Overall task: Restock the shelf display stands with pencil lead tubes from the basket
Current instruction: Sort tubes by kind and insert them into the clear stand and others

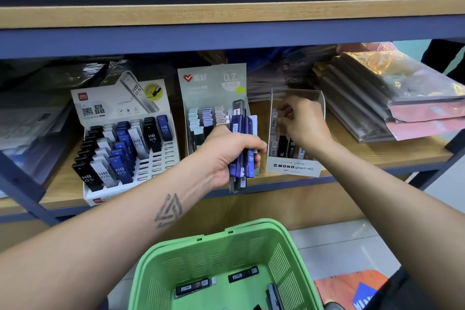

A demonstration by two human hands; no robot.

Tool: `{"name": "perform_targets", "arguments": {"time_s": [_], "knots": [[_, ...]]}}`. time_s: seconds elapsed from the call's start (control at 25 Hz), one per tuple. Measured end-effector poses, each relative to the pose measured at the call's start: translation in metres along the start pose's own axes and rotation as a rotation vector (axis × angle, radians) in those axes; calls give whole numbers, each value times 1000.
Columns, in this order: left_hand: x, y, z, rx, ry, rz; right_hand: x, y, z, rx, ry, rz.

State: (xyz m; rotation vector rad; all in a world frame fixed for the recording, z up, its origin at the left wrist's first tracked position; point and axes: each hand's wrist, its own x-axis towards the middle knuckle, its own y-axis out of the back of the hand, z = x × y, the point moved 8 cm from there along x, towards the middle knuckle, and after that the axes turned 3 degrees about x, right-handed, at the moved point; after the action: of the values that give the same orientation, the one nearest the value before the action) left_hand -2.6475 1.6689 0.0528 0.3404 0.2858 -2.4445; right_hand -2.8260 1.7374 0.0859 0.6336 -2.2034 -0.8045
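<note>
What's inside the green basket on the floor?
The green basket holds a few dark lead tubes lying loose on its bottom. Its near end is cut off by the picture's edge, so more may lie there.

The basket (289, 267) is light green with slotted walls; the tubes (243, 274) in it are black. The left stand (120, 108) is white, holding black, white and blue tubes. The middle stand (214, 83) is grey-green with a red heart. The right stand (297, 166) is clear with black lettering. The shelf (352, 156) is pale wood, edged dark blue.

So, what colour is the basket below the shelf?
The basket is light green plastic with slotted walls, seen in the head view.
</note>
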Motion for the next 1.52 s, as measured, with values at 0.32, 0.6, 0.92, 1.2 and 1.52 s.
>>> {"name": "perform_targets", "arguments": {"time_s": [0.32, 0.6, 0.92, 1.2, 1.52], "knots": [[-7, -2, 4, 1, 6, -70, -4, 11, -14, 32, -10, 63], [-18, 15, 6, -38, 42, -77, -37, -30, -66, 968, -212, -587], [-31, 51, 8, -98, 83, -32, -29, -33, -72, 1202, -360, -489], [-37, 88, 23, -188, 37, 61, -35, -46, -98, 1290, -280, -586], [-37, 127, 40, -59, -84, 310, -42, -60, -120, 1039, -89, -651]]}}
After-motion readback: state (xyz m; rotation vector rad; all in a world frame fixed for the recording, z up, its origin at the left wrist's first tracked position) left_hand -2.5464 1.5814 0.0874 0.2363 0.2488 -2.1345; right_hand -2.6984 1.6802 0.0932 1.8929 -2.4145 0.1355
